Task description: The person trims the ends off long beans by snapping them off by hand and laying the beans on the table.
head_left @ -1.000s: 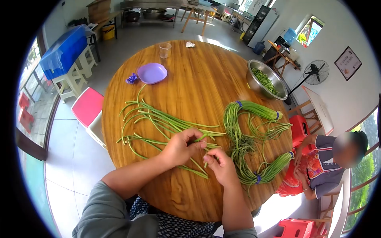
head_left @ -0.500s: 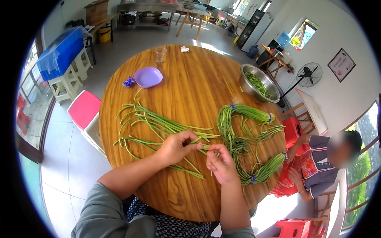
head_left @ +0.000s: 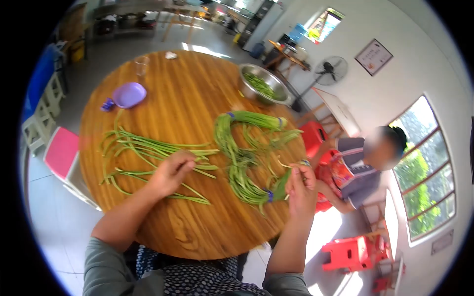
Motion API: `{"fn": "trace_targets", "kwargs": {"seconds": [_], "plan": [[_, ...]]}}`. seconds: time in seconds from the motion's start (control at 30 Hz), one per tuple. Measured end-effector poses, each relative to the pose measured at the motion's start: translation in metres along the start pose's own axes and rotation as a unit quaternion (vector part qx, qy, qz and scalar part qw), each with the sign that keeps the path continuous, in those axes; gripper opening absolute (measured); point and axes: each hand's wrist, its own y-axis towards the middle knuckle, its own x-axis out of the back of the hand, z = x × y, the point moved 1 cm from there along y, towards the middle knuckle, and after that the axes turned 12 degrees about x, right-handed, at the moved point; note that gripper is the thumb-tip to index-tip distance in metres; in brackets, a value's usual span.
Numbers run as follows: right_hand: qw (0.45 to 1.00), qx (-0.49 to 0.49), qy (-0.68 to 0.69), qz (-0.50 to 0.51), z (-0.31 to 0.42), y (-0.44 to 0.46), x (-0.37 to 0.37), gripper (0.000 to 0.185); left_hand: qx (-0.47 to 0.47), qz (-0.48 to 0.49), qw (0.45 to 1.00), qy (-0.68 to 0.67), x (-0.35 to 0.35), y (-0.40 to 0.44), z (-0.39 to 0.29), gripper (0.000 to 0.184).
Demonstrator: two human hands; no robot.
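At the round table (head_left: 192, 232), seen from your head camera, you seemed to be stripping loose green stems (head_left: 153, 144) by hand. They lay spread on the wood, in front of you and to the left. Your right hand (head_left: 301, 190) pinched a thin pale strip (head_left: 284, 163) near the table's right edge. Your left hand (head_left: 173, 172) was by the stem ends, but I couldn't tell if it gripped one. I think the next move called for dropping the strip away from the good stems. The tied green bundles (head_left: 226, 138) lay between the stems and your right hand, so they could get in the way. Past them stood a metal bowl (head_left: 280, 94) with short green pieces (head_left: 259, 85). A purple dish (head_left: 129, 95) and a clear cup (head_left: 141, 65) stood far left. Another person (head_left: 350, 170) was past your right hand.
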Motion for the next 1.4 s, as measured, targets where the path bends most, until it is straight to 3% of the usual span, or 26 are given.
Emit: {"fn": "trace_targets", "kwargs": {"seconds": [0.03,0.1,0.2,0.27,0.3,0.37,0.5,0.53,0.57,0.6,0.63,0.67,0.7,0.73,0.87,1.0,1.13,1.33,1.4], "plan": [[0.997,0.022,-0.069,-0.03,0.004,-0.004,0.032,0.013,-0.042,-0.008,0.998,0.039,-0.001,0.0,0.001,0.014],[0.972,0.03,-0.226,-0.051,0.016,-0.014,0.089,0.012,-0.026,0.013,0.999,0.041,-0.001,-0.002,-0.008,0.01],[0.926,-0.014,-0.369,-0.077,-0.01,-0.042,0.192,0.016,-0.038,0.023,0.997,0.061,-0.003,-0.004,-0.018,0.009],[0.817,-0.015,-0.576,-0.026,-0.028,-0.06,0.238,0.025,-0.022,0.04,0.998,0.046,-0.005,-0.004,-0.021,0.008],[0.815,-0.017,-0.579,-0.026,-0.04,-0.069,0.258,0.025,-0.009,0.048,0.998,0.044,-0.006,-0.005,-0.021,0.008],[0.741,0.009,-0.67,-0.046,-0.059,-0.082,0.283,0.029,-0.009,0.045,0.998,0.042,-0.008,-0.006,-0.019,0.008],[0.73,-0.048,-0.682,-0.019,-0.063,-0.085,0.284,0.024,-0.021,0.043,0.998,0.03,-0.01,-0.004,-0.014,0.008],[0.791,0.033,-0.611,-0.016,-0.063,-0.084,0.285,0.024,-0.032,0.042,0.998,0.029,-0.012,-0.006,-0.014,0.009],[0.815,0.094,-0.572,-0.02,-0.076,-0.078,0.292,0.023,-0.039,0.033,0.998,0.039,-0.012,-0.007,-0.015,0.01],[0.916,-0.035,-0.399,-0.036,-0.07,-0.069,0.269,0.016,-0.041,0.039,0.997,0.051,-0.011,-0.007,-0.013,0.01],[0.954,-0.166,-0.23,-0.098,-0.061,-0.06,0.24,0.01,-0.046,0.056,0.995,0.066,-0.009,-0.008,-0.017,0.01],[0.967,-0.153,-0.162,-0.125,-0.036,-0.051,0.172,0.016,-0.039,0.064,0.995,0.072,-0.008,-0.008,-0.02,0.01],[0.984,-0.137,-0.091,-0.068,-0.039,-0.046,0.153,0.019,-0.075,0.057,0.993,0.066,-0.01,-0.007,-0.019,0.01],[0.988,-0.125,-0.053,-0.077,-0.036,-0.044,0.112,0.018,-0.067,0.052,0.993,0.083,-0.009,-0.008,-0.018,0.01],[0.985,-0.147,0.0,0.088,-0.024,-0.041,-0.015,0.009,-0.094,0.07,0.991,0.069,-0.01,-0.009,-0.017,0.011],[0.969,-0.165,0.037,0.178,-0.026,-0.04,-0.082,0.016,-0.104,0.073,0.99,0.056,-0.007,-0.009,-0.017,0.012],[0.961,-0.158,0.033,0.226,-0.028,-0.038,-0.102,0.02,-0.095,0.076,0.991,0.056,-0.005,-0.008,-0.019,0.012],[0.96,-0.139,-0.038,0.238,-0.042,-0.045,-0.103,0.01,-0.108,0.069,0.991,0.039,-0.004,-0.011,-0.027,0.01],[0.961,-0.138,-0.039,0.236,-0.044,-0.051,-0.105,0.008,-0.024,0.055,0.998,-0.013,-0.002,-0.011,-0.029,0.012]]}}
